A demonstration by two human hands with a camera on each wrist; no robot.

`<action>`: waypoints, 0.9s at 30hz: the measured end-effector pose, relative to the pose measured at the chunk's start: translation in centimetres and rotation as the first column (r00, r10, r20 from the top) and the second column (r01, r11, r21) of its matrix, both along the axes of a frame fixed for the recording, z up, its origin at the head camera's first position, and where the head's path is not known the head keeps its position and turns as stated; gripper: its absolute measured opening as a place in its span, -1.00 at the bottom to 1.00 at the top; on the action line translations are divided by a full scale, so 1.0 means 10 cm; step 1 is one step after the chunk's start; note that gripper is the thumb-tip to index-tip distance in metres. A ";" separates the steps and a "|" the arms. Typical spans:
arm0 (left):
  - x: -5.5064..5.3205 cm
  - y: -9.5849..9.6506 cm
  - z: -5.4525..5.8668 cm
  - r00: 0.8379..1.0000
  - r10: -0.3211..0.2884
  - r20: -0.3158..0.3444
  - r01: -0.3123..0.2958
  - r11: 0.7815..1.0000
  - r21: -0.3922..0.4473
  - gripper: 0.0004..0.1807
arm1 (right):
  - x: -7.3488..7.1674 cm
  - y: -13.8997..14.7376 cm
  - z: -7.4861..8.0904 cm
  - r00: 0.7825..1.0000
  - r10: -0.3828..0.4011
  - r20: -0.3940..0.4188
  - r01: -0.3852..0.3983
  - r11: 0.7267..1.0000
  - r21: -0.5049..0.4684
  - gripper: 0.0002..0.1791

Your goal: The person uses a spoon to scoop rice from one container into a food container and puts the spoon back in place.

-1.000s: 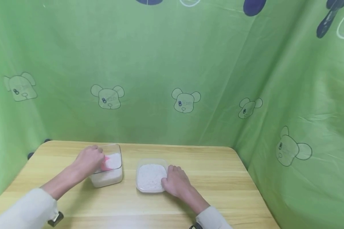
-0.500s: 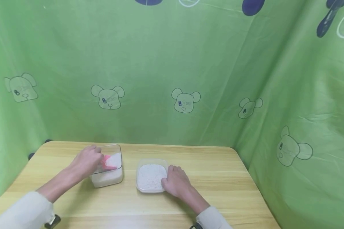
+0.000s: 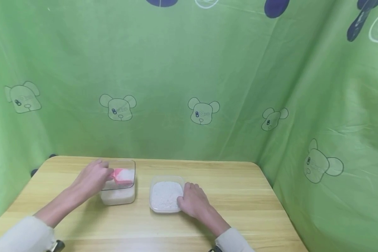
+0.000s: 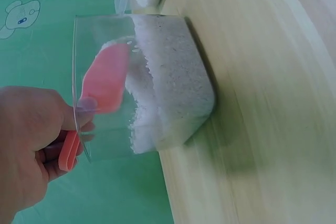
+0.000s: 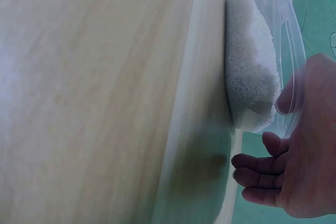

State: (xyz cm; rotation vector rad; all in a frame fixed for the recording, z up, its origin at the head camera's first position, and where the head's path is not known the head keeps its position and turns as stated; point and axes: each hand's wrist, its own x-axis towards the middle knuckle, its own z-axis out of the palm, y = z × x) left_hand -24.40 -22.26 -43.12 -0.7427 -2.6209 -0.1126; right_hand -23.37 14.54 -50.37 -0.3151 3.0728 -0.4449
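Observation:
In the head view, my left hand [image 3: 92,177] pinches the handle of a pink scoop [image 3: 123,181]. White rice-like grains fill the scoop's bowl. It sits within the upper part of the left clear container [image 4: 110,142], above the grains there, as the left wrist view shows through the wall. My right hand [image 3: 195,201] grips the right side of a second clear container [image 3: 165,211], also holding white grains. Its thumb [image 5: 287,98] reaches over the rim to the inside, the index finger stays outside, and the other fingers curl loosely below.
Both containers stand on a wooden table [image 3: 239,196], with a narrow gap between them. A green curtain [image 3: 163,140] printed with bear heads hangs behind the table and along its sides.
The pink scoop has come up out of the grains in the left container, now loaded and more level. My left hand has drawn slightly left. The right hand and its container have stayed put.

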 end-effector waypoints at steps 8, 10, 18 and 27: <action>0.07 -0.06 -0.01 0.999 0.021 0.039 -0.025 0.995 0.095 -0.88 | 0.00 0.00 0.01 1.000 0.003 0.003 -0.003 1.000 0.006 -0.58; 0.09 -0.06 -0.01 0.998 0.026 0.061 -0.033 0.992 0.119 -0.85 | 0.00 0.00 0.01 1.000 0.002 0.002 -0.002 1.000 0.006 -0.58; 0.16 -0.08 -0.03 0.998 0.034 0.062 -0.044 0.984 0.170 -0.84 | 0.00 0.01 0.00 1.000 -0.008 0.014 0.008 1.000 0.003 -0.56; 0.21 -0.10 -0.03 0.998 0.043 0.051 -0.053 0.975 0.217 -0.82 | 0.00 0.01 -0.01 1.000 0.008 -0.007 -0.008 1.000 0.002 -0.58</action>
